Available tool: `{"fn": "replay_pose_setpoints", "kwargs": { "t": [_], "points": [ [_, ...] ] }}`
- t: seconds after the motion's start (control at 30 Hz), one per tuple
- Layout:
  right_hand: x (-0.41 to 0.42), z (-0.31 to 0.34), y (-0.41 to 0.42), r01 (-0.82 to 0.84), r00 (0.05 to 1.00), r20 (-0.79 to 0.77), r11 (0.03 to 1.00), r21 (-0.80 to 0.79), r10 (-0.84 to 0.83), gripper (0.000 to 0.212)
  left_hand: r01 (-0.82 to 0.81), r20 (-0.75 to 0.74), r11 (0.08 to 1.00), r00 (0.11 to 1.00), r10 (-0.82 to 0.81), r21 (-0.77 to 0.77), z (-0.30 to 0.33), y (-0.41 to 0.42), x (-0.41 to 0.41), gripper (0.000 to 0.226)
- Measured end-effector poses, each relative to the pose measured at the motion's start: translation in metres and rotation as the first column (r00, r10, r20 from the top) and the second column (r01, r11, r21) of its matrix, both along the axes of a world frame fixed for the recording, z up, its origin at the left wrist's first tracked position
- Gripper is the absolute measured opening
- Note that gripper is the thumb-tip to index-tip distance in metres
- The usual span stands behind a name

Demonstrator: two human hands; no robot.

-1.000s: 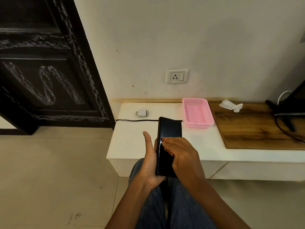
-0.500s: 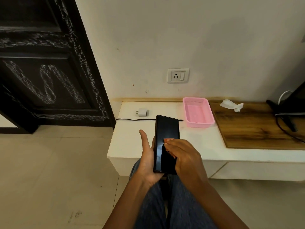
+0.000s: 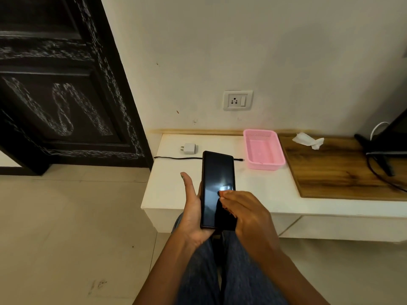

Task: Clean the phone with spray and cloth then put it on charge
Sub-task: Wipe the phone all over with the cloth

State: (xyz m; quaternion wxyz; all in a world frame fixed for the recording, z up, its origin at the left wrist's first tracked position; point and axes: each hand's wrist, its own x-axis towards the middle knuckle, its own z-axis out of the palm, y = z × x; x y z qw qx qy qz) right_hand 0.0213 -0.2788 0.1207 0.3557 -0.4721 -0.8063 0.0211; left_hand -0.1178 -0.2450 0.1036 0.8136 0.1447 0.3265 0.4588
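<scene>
Black and glossy, the flat rectangular glass-fronted phone point(image 3: 217, 188) is held upright above the person's lap, just in front of the white ledge point(image 3: 174, 183), its dark screen catching a bright glare. The left hand point(image 3: 193, 208) cradles it from behind and along the left edge, thumb standing straight beside the frame, fingers hidden behind the body. The right hand point(image 3: 244, 212) lies over the lower right of the screen with its fingers bunched on a small dark cloth point(image 3: 223, 213); its weave is too dark to make out.

The phone looks light, rigid and slick, and the glass would likely crack if dropped on the tiled floor point(image 3: 66, 216). The long side edges seem the safest hold, with the palm backing it while the cloth rubs.

On the ledge behind, a thin black charging cable point(image 3: 176, 158) runs flat, its plug end point(image 3: 241, 160) showing just right of the phone. A small white plastic adapter block point(image 3: 189, 148) sits just beyond the cable. A pink perforated plastic basket point(image 3: 263, 150) stands to the right, touching a wood-grain board point(image 3: 343, 170) that carries a crumpled white tissue point(image 3: 308, 140). A white wall socket with a switch point(image 3: 237, 100) is mounted above. No spray bottle shows.
</scene>
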Motion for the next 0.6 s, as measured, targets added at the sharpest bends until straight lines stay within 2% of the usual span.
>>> {"fn": "replay_pose_setpoints", "kwargs": {
  "t": [0.17, 0.3, 0.5, 0.6],
  "points": [
    [0.010, 0.001, 0.001, 0.008, 1.000, 0.001, 1.000, 0.022, -0.008, 0.028, -0.018, 0.007, 1.000, 1.000, 0.018, -0.011, 0.003, -0.004, -0.002, 0.107],
    [0.013, 0.009, 0.019, 0.066, 0.997, -0.031, 0.997, -0.031, -0.067, 0.052, -0.003, -0.011, 1.000, 1.000, 0.003, 0.022, 0.008, -0.005, 0.006, 0.096],
    [0.002, -0.002, -0.004, -0.030, 1.000, 0.006, 0.999, 0.023, 0.030, 0.028, -0.017, 0.000, 1.000, 1.000, 0.017, -0.013, 0.003, -0.002, -0.003, 0.100],
    [0.012, -0.002, -0.003, -0.020, 1.000, 0.005, 0.999, 0.040, 0.020, 0.029, -0.023, -0.001, 1.000, 1.000, 0.023, -0.002, 0.004, -0.004, -0.003, 0.106]
  ]
}}
